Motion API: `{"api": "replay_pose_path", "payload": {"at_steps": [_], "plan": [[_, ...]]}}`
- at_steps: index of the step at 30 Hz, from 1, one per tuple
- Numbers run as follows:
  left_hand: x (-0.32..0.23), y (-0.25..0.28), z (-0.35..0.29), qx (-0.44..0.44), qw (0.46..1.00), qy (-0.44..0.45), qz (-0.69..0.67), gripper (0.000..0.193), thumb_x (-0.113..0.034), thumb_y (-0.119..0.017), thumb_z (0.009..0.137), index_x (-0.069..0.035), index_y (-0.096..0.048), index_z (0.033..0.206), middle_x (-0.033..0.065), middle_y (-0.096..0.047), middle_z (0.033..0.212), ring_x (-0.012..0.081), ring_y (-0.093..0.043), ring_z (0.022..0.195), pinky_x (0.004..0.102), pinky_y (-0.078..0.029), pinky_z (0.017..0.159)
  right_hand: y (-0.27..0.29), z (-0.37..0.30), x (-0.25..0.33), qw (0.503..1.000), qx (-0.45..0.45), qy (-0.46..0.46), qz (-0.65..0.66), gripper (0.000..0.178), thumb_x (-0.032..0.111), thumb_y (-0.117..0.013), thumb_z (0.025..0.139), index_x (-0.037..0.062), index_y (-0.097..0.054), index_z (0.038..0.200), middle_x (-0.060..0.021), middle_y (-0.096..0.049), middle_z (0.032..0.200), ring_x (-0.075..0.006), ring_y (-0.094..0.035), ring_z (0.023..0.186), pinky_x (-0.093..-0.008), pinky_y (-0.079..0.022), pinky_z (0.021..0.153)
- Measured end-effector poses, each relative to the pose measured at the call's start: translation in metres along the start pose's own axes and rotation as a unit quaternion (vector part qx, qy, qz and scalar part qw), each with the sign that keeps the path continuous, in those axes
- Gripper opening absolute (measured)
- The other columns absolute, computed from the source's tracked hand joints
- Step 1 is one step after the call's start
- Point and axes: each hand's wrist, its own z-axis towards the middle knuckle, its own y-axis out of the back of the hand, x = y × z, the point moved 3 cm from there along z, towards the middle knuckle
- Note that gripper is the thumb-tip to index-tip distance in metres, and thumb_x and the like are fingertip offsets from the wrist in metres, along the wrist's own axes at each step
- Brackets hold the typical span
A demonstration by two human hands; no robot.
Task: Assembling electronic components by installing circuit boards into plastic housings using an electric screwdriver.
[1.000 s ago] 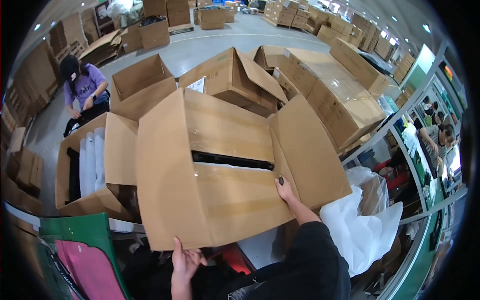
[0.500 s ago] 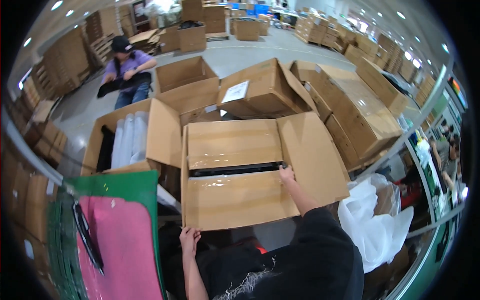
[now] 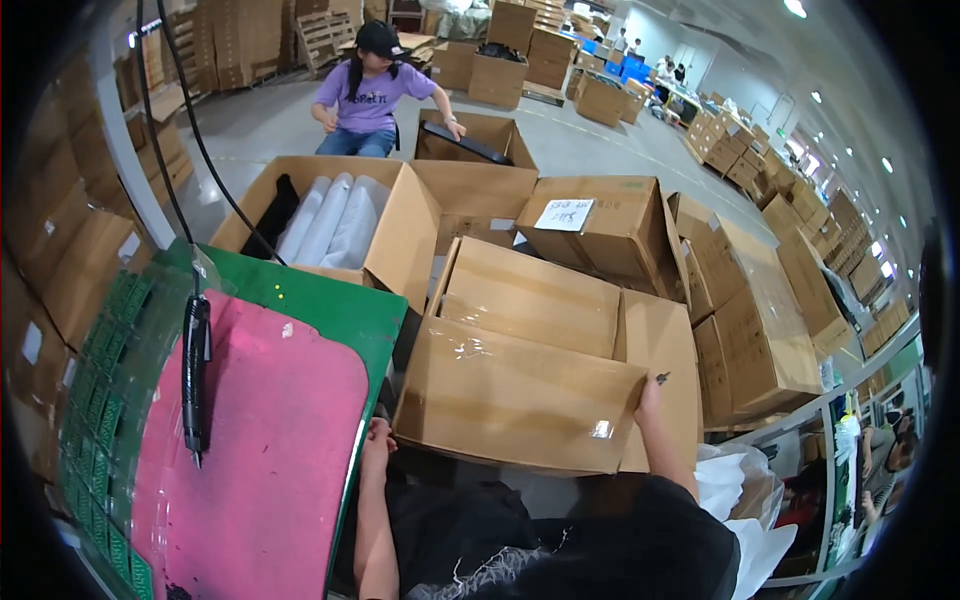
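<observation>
A brown cardboard carton (image 3: pixel 515 395) stands before me, its near flap raised so that it hides the slot between the flaps. My right hand (image 3: pixel 651 405) is closed at the right edge of that flap, with a small dark pointed thing (image 3: pixel 662 378) sticking out of its fingers. Beside the carton's near left corner and the green table's edge is my left hand (image 3: pixel 377 443). Its fingers are curled, and what they hold, if anything, is hidden. The carton's right flap (image 3: pixel 672 340) stands out to the side.
To my left a green table (image 3: pixel 375 318) bears a pink mat (image 3: pixel 270 420) and a black corded electric screwdriver (image 3: pixel 196 375). An open carton (image 3: pixel 405 215) holds white wrapped rolls (image 3: pixel 335 220). Beyond, a co-worker (image 3: pixel 375 100) reaches to a black flat part (image 3: pixel 465 143). White foam sheeting (image 3: pixel 735 490) lies right.
The view has swung left. The near flap has risen over the black strip seen between the flaps. My left hand has left the carton's corner. The co-worker's black part is now at a carton.
</observation>
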Motion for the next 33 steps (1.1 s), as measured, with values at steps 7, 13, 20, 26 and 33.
{"api": "replay_pose_path", "payload": {"at_steps": [7,13,20,26,33], "plan": [[-0.008,-0.004,-0.002,0.213,0.939,0.271,-0.001,0.083,-0.076,-0.031,0.088,0.001,-0.062,0.098,0.0123,-0.069,0.084,0.022,-0.068,0.072,0.0325,-0.056,0.061,0.099,-0.118,0.062,0.825,0.387,-0.318,-0.26,0.032,0.031,-0.052,0.097,0.0036,-0.063,0.111,-0.0054,-0.067,0.096,-0.0127,-0.063,0.073,-0.0276,-0.052,0.066],[-0.003,-0.009,-0.018,0.243,0.903,0.332,-0.122,0.025,-0.028,-0.066,0.08,-0.005,-0.065,0.089,0.0102,-0.068,0.085,0.0199,-0.066,0.073,0.0313,-0.054,0.068,0.095,-0.182,0.031,0.814,0.337,-0.309,-0.357,0.027,0.026,-0.062,0.091,0.001,-0.064,0.103,-0.0069,-0.068,0.093,-0.0173,-0.064,0.075,-0.032,-0.051,0.068],[-0.066,-0.051,-0.048,0.292,0.929,0.147,-0.172,0.043,-0.018,-0.06,0.077,-0.001,-0.061,0.116,0.01,-0.066,0.106,0.0201,-0.063,0.096,0.0301,-0.05,0.083,0.127,-0.16,0.041,0.918,0.262,-0.13,-0.268,0.017,0.015,-0.06,0.091,0.0002,-0.063,0.099,-0.0052,-0.065,0.086,-0.017,-0.061,0.08,-0.0324,-0.05,0.073],[-0.122,-0.108,0.024,0.479,0.871,-0.105,-0.002,0.051,-0.003,-0.068,0.082,0.002,-0.048,0.129,0.0102,-0.061,0.121,0.0167,-0.058,0.109,0.0349,-0.047,0.093,0.081,-0.106,0.106,0.85,0.193,0.3,-0.388,0.018,0.009,-0.05,0.098,-0.0038,-0.047,0.11,-0.0138,-0.055,0.096,-0.0193,-0.051,0.087,-0.0314,-0.043,0.079],[-0.098,-0.071,0.038,0.148,0.79,-0.198,0.562,0.053,-0.047,-0.087,0.051,-0.004,-0.07,0.077,0.0165,-0.069,0.079,0.0321,-0.068,0.078,0.0441,-0.052,0.069,0.06,-0.102,0.107,0.668,0.38,0.134,-0.626,0.02,0.012,-0.057,0.09,-0.002,-0.054,0.104,-0.0231,-0.063,0.088,-0.0351,-0.063,0.085,-0.0435,-0.048,0.076]]}}
